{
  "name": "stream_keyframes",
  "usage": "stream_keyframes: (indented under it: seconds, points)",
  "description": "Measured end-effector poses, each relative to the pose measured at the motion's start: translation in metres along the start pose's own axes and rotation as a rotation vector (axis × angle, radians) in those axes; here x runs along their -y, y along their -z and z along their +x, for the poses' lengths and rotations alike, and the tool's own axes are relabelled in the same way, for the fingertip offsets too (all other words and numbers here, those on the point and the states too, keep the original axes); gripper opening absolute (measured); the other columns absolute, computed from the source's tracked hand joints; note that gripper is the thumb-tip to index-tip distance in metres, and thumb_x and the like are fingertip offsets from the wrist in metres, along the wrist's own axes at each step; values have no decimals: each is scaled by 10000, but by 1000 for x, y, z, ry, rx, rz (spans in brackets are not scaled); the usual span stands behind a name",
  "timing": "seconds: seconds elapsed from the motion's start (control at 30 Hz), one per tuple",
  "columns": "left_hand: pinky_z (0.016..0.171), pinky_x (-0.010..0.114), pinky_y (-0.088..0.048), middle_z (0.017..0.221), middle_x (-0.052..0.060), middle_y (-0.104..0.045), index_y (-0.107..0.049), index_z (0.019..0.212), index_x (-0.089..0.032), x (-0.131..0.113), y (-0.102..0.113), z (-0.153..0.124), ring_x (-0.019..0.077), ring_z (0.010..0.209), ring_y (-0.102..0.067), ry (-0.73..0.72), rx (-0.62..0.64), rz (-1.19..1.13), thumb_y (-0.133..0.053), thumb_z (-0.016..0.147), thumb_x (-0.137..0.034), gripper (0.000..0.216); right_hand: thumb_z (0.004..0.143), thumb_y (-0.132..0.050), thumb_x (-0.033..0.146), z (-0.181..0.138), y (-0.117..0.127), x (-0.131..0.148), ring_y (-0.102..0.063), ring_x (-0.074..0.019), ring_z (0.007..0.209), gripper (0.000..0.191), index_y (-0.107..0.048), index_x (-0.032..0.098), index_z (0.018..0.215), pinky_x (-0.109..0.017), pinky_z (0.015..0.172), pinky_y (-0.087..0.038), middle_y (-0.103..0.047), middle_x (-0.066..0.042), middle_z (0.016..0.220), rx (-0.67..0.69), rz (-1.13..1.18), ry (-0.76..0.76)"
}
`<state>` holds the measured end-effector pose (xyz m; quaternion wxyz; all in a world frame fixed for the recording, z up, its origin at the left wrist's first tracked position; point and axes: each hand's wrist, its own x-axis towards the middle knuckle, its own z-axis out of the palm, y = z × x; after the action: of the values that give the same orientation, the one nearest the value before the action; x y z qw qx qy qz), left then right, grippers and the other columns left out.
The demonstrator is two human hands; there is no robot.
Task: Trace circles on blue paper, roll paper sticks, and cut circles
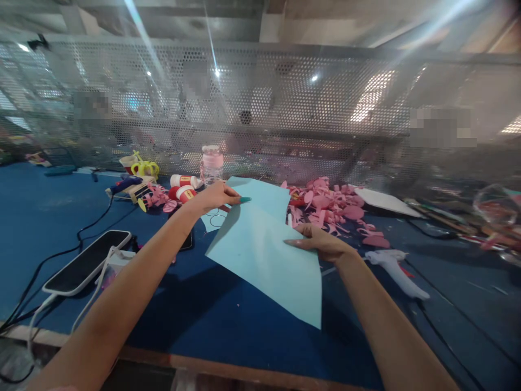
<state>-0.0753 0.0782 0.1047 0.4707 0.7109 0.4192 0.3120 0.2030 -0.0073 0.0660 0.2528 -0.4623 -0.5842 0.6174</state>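
Note:
A large light-blue sheet of paper [268, 266] is held up at a tilt over the table, with its near corner hanging down. My left hand [217, 196] is closed on its upper left edge, and a small teal pointed thing [245, 199] shows at the fingertips. On the right edge, my right hand [319, 240] pinches the sheet, thumb on top and the other fingers mostly hidden beneath. Behind it is more light-blue paper [260, 190]; I cannot tell whether it is a separate sheet. A smaller light-blue piece with drawn circles [212, 221] lies under my left hand.
Pink paper scraps [325, 203] are heaped behind my right hand. A white glue gun [396, 271] lies at right, a blue one [126, 184] at left. A phone [87, 263] with cables is at left. A bottle [212, 163] stands before the perforated metal screen [252, 103].

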Motion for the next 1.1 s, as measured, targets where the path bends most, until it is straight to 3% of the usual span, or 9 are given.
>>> stream_keyframes:
  seconds: [0.13, 0.27, 0.5, 0.7, 0.9, 1.1]
  points:
    - [587, 239, -483, 686, 42, -640, -692, 679, -142, 9, -16, 4, 113, 638, -545, 82, 83, -137, -722, 646, -269, 135, 537, -757, 411, -4, 16, -5, -583, -110, 543, 415, -660, 113, 810, -210, 521, -451, -666, -38, 698, 61, -68, -56]
    - [556, 232, -462, 581, 12, -593, -670, 631, -126, 17, -31, 8, 90, 550, -510, 196, 55, -137, -752, 604, -255, 155, 539, -728, 484, 2, 18, -10, -558, -102, 570, 491, -642, 113, 848, -192, 504, -408, -645, -35, 722, 31, -144, -14]
    - [516, 219, -433, 510, -16, -538, -647, 607, -126, 21, -41, 11, 71, 483, -470, 268, -5, -113, -754, 598, -223, 145, 590, -709, 464, 13, 4, -9, -379, -54, 478, 370, -531, 140, 581, -195, 440, -259, -448, 45, 535, -66, -379, 67]
    - [537, 230, -453, 534, -4, -559, -659, 630, -126, 24, -40, 12, 83, 518, -491, 266, -15, -100, -769, 576, -231, 161, 623, -687, 471, 14, 2, -8, -289, -45, 462, 406, -448, 159, 525, -211, 438, -196, -336, 68, 499, -40, -451, 101]
    - [564, 240, -475, 554, 5, -583, -666, 640, -123, 22, -38, 9, 94, 538, -515, 251, 15, -39, -780, 548, -231, 182, 621, -681, 489, 15, 7, -11, -304, -52, 464, 401, -463, 161, 542, -221, 450, -201, -353, 66, 501, -39, -465, 84]
    - [598, 243, -467, 574, 10, -593, -689, 655, -120, 21, -31, 7, 102, 575, -527, 158, 128, 68, -767, 558, -287, 209, 617, -682, 493, 17, 11, -13, -292, -53, 473, 400, -475, 157, 551, -227, 460, -190, -346, 66, 509, -42, -477, 105]
